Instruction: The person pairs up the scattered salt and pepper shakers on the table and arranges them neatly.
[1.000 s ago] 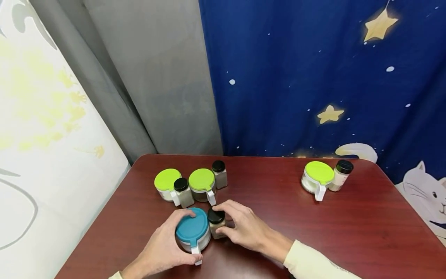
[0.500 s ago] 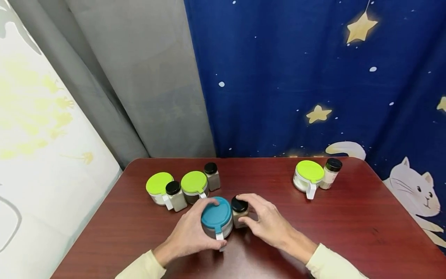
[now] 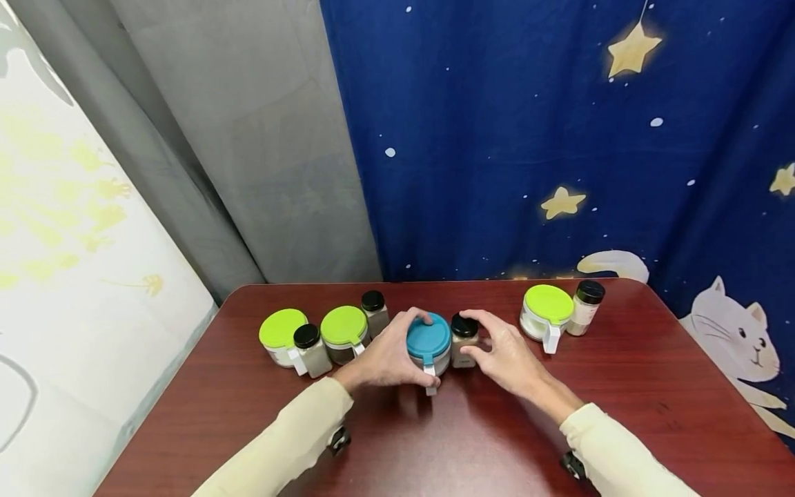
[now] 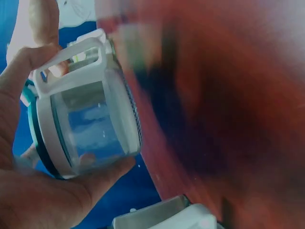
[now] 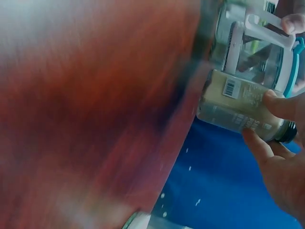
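Observation:
In the head view my left hand [image 3: 390, 353] grips a clear jar with a blue lid [image 3: 428, 338], thumb by its white handle. Just right of it, my right hand [image 3: 511, 359] pinches a small square jar with a black lid [image 3: 464, 326]. The left wrist view has my fingers around the glass jar [image 4: 90, 119], its handle facing the camera. From the right wrist, the square jar [image 5: 238, 102] shows a barcode label, and my thumb and fingers hold it close beside the handled jar [image 5: 259, 57].
Left on the red-brown table [image 3: 397, 449] stand two green-lidded jars [image 3: 282, 328] [image 3: 344, 324] and two black-lidded jars [image 3: 313, 355] [image 3: 375, 314]. At the right, another green-lidded jar [image 3: 548, 304] stands beside a black-lidded shaker [image 3: 585, 307]. Curtains [image 3: 447, 172] hang behind.
Both hands have carried the blue-lidded jar and the square jar rightward and toward the table's far side, between the left group and the right pair. The head view has shifted slightly.

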A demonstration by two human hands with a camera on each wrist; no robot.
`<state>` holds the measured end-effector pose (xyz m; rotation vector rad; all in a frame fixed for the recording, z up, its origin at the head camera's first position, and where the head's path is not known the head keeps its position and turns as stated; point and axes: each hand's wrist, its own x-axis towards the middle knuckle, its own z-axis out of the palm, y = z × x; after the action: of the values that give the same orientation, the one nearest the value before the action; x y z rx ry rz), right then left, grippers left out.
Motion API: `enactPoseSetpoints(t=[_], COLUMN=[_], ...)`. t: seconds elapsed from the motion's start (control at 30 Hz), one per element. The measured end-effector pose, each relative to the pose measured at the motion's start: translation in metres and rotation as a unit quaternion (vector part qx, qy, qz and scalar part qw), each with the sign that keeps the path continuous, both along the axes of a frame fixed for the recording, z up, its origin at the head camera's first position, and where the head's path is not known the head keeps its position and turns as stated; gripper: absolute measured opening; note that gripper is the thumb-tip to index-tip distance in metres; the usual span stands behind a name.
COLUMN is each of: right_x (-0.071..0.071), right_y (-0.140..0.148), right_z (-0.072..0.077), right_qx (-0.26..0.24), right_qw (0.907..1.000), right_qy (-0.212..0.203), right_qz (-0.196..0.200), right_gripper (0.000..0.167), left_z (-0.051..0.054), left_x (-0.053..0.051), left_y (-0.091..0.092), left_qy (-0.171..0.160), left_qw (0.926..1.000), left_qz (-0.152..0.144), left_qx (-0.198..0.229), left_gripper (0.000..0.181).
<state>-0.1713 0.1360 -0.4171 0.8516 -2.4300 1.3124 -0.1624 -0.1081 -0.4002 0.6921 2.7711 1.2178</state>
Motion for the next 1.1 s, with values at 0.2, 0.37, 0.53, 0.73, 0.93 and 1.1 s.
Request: enactPoseSetpoints(t=[0.2, 0.37, 0.53, 0.73, 0.93, 1.1], right_x=[-0.027, -0.052, -0.067, -0.076, -0.079, -0.079], right_y=[0.02, 0.026, 0.026, 0.024, 0.02, 0.017], right_z=[0.005, 0.001, -0.01, -0.014, -0.017, -0.022], right_qx=[0.017, 0.019, 0.023, 0.04, 0.048, 0.055], right_qw=[0.9985, 0.9976, 0.9949, 0.9897, 0.9868, 0.9878], right_qy=[-0.032, -0.036, -0.056, -0.066, -0.071, -0.053], right_qz=[-0.04, -0.056, -0.081, -0.121, -0.137, -0.136], right_gripper=[0.059, 0.059, 0.059, 0.06, 0.062, 0.063], left_z=[0.003, 0.002, -0.009, -0.017, -0.021, -0.024], left_x=[-0.043, -0.071, -0.09, -0.106, -0.115, -0.118], left_y=[0.027, 0.041, 0.051, 0.057, 0.056, 0.051], left_qy=[-0.033, -0.05, -0.065, -0.075, -0.079, -0.089], left_qw=[0.9985, 0.9986, 0.9978, 0.9971, 0.9968, 0.9959], left_qz=[-0.032, -0.012, 0.007, 0.016, 0.011, 0.011], left_qx=[0.029, 0.017, 0.006, -0.001, -0.001, 0.002], left_gripper=[0.082, 0.079, 0.077, 0.076, 0.076, 0.076])
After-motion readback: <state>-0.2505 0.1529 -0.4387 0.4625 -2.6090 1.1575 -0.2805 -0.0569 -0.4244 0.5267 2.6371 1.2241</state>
